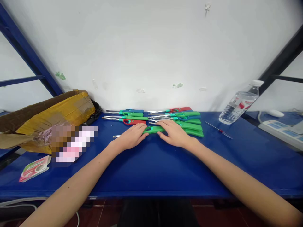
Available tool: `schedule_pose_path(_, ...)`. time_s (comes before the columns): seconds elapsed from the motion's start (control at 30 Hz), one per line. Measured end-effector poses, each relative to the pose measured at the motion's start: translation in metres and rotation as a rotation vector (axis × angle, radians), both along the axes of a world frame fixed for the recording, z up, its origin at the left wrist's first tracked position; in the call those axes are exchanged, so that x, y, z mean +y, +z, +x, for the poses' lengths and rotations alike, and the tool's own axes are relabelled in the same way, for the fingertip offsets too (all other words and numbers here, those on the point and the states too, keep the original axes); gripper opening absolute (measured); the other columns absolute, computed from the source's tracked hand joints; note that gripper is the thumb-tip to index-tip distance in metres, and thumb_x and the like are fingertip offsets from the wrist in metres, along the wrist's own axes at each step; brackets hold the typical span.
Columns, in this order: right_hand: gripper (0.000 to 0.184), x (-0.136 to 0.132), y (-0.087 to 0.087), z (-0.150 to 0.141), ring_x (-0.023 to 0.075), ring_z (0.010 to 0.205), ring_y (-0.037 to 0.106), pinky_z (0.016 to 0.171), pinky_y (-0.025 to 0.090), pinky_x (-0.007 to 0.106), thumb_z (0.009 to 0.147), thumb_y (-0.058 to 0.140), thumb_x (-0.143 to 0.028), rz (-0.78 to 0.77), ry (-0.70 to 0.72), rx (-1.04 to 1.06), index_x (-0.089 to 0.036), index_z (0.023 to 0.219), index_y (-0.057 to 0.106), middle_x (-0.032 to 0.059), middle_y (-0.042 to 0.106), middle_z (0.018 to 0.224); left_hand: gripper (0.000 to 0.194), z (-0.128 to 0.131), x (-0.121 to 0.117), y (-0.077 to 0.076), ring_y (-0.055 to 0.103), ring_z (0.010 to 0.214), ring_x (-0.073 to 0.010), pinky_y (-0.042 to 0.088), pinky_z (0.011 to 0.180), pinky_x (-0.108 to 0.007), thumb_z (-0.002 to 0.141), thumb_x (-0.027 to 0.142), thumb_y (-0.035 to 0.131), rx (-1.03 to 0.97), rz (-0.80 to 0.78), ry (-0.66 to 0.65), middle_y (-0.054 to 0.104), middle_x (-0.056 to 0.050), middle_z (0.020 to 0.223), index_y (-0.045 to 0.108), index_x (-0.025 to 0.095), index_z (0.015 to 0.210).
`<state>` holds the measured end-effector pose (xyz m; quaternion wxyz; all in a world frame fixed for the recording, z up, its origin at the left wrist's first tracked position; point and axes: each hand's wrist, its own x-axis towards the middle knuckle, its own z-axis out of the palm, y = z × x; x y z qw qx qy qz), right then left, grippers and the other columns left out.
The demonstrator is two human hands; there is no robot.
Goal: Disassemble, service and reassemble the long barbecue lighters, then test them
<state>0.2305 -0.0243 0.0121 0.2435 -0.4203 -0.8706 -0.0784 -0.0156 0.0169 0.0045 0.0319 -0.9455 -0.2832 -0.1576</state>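
A green long-reach lighter (154, 129) lies crosswise at the front of the group, low over the blue table. My left hand (133, 136) is closed around its front part, and the metal tip (116, 136) sticks out to the left. My right hand (174, 132) grips its handle end, with the fingers covering much of it. Just behind my left hand lie a red lighter (136, 122), a green one (132, 114) and a blue one (139, 110). Several more, mostly green (193, 126), are stacked behind and beside my right hand, with a red one (181, 109) at the back.
On the left stands an open cardboard box (59, 113) with yellow tape, near a blurred-out patch and a printed card (35, 168). To the right are a thin screwdriver (220, 130), a water bottle (240, 102) and a white power strip (279, 132). A white wall (151, 56) closes the back.
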Motion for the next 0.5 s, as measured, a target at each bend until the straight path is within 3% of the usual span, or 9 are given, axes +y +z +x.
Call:
schedule_pose_path(0.3, 0.036, -0.002, -0.02, 0.014, 0.0262, 0.107, 0.064, 0.092, 0.052, 0.041, 0.095, 0.053, -0.034, -0.16, 0.052, 0.059, -0.019, 0.126, 0.063, 0.0115, 0.068, 0.119, 0.03, 0.004, -0.005, -0.002, 0.055, 0.114, -0.0269, 0.042, 0.103, -0.043, 0.1, 0.034, 0.044, 0.021, -0.036, -0.061, 0.06, -0.014, 0.119, 0.054, 0.013, 0.12)
schedule_pose_path(0.5, 0.037, -0.003, -0.017, 0.016, 0.0271, 0.106, 0.065, 0.09, 0.053, 0.042, 0.094, 0.054, -0.032, -0.201, 0.052, -0.006, -0.017, 0.126, 0.064, 0.0122, 0.07, 0.118, 0.025, 0.008, -0.008, -0.003, 0.055, 0.112, -0.0269, 0.04, 0.104, -0.045, 0.096, 0.03, 0.05, 0.031, -0.076, -0.043, 0.06, -0.013, 0.118, 0.056, 0.015, 0.115)
